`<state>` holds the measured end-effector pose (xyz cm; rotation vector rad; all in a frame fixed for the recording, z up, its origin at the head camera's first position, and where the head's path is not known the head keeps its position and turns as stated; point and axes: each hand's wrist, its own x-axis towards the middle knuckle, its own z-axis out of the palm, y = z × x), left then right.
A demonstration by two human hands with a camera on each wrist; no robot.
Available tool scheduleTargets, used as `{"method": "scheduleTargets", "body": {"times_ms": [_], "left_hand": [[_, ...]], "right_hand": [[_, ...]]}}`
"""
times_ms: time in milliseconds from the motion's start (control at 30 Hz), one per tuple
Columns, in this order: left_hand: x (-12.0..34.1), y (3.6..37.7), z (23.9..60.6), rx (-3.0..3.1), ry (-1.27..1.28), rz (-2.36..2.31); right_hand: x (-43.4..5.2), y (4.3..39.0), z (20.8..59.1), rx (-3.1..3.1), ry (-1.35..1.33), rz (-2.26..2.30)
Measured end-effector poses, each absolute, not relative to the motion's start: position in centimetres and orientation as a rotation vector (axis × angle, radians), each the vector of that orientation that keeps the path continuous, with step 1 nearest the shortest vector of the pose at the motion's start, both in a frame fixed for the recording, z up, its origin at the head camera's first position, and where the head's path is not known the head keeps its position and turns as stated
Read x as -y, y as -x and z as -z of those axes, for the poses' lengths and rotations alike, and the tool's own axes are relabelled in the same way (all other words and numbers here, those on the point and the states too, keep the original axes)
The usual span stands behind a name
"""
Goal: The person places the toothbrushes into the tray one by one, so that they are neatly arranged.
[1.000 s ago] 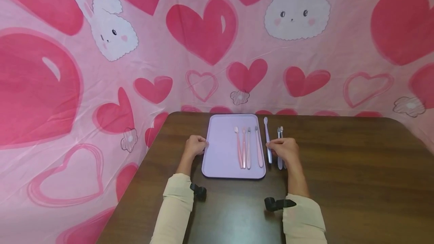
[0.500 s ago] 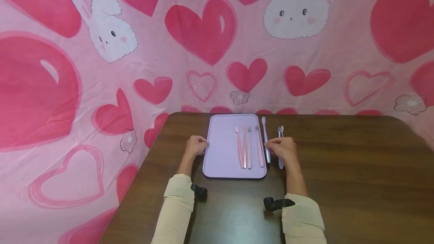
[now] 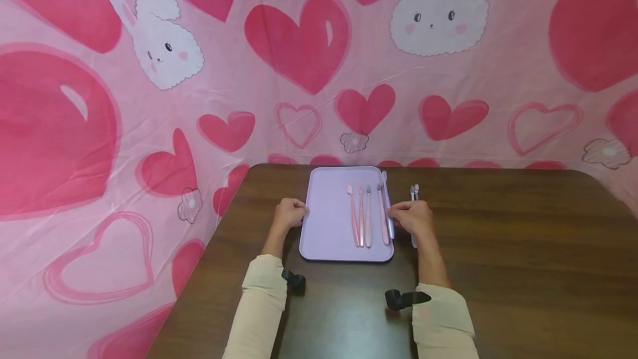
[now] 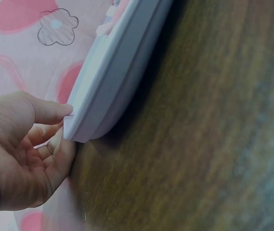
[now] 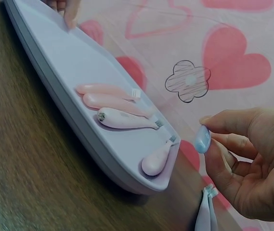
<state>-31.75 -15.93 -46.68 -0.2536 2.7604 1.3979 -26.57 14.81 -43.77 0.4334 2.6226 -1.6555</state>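
Note:
A lavender tray (image 3: pixel 326 220) lies on the table, its left rim pinched between the thumb and fingers of my left hand (image 3: pixel 288 213). My right hand (image 3: pixel 415 218) pinches a pale blue toothbrush (image 5: pixel 202 139) by its handle; in the head view this brush overlaps the tray's right rim, while the right wrist view shows it held up beside the tray's corner. Several toothbrushes in pink shades lie side by side on the tray, three grouped left, among them a pale pink toothbrush (image 3: pixel 368 226), and one pink toothbrush (image 3: pixel 383 220) nearer the right rim.
Two more toothbrushes (image 5: pixel 205 211) lie on the table right of the tray, partly hidden by my right hand in the head view. The brown wooden table (image 3: pixel 518 248) stretches to the right. Behind it hangs a pink cloth (image 3: pixel 294 143) printed with hearts and rabbits.
My right hand has moved slightly left with the blue toothbrush, from the table beside the tray to its right rim. My left hand keeps its grip on the tray.

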Motion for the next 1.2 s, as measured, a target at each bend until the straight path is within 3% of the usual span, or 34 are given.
{"method": "scheduleTargets", "body": {"times_ms": [1200], "left_hand": [[16.1,31.6,46.7,-2.742,0.243,-1.432]], "right_hand": [[-12.0,27.0,44.6,-2.59,-0.362,1.772]]}}
